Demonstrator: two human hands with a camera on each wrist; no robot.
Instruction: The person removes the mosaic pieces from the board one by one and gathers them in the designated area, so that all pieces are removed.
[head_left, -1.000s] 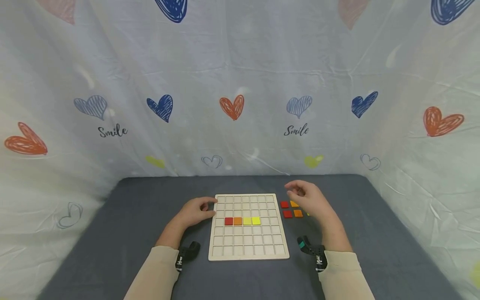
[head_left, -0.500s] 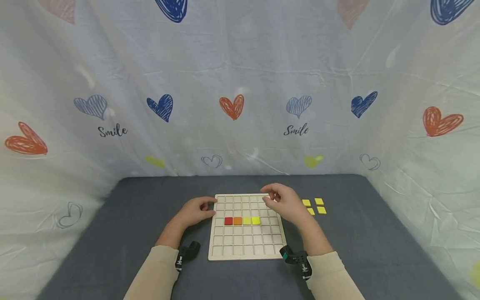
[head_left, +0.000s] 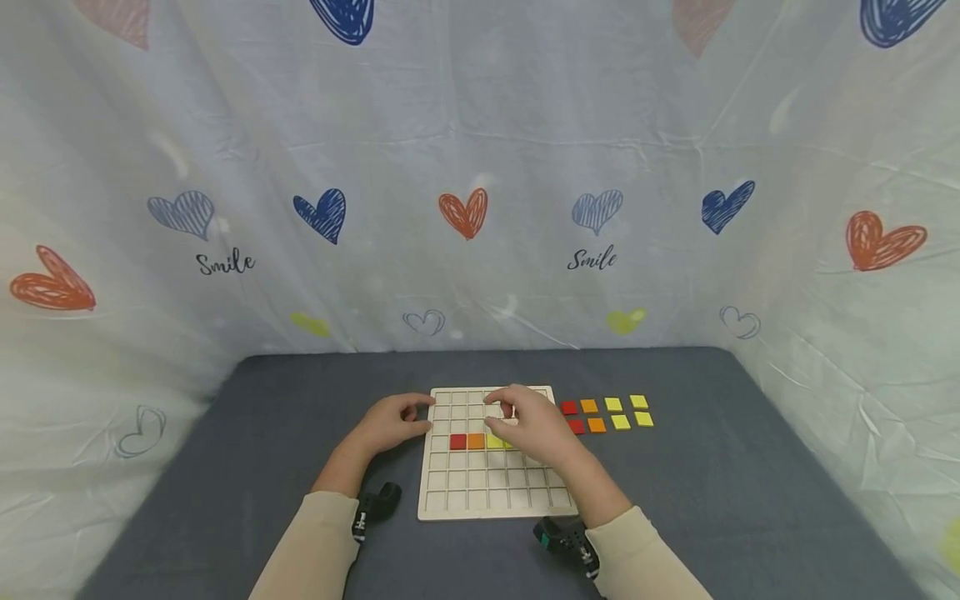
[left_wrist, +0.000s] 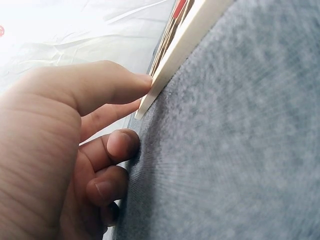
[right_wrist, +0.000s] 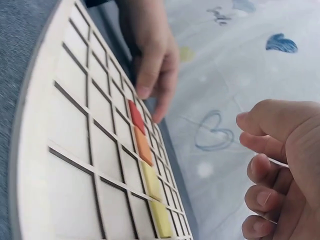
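A square light-wood grid board (head_left: 457,501) lies on the table, with one row of tiles set in it. From left to right they are a red tile (head_left: 458,442), an orange tile (head_left: 476,442) and two yellow tiles (head_left: 495,442), the last partly covered in the head view. Thumb and index finger of my left hand (head_left: 391,421) touch the board's left edge near its far corner. My right hand (head_left: 535,424) hovers over the board's right half, fingers loosely bent. Nothing shows between its thumb and index finger (right_wrist: 262,144) in the right wrist view.
Right of the board lie two short rows of loose tiles: red (head_left: 569,407), orange (head_left: 588,406) and yellow (head_left: 613,404). The dark grey tabletop (head_left: 750,483) extends around them. A white curtain (head_left: 480,108) with printed hearts hangs behind and at the sides.
My right hand has moved left from above the loose tiles to over the board, uncovering most of those tiles. My left hand has stayed at the board's edge.
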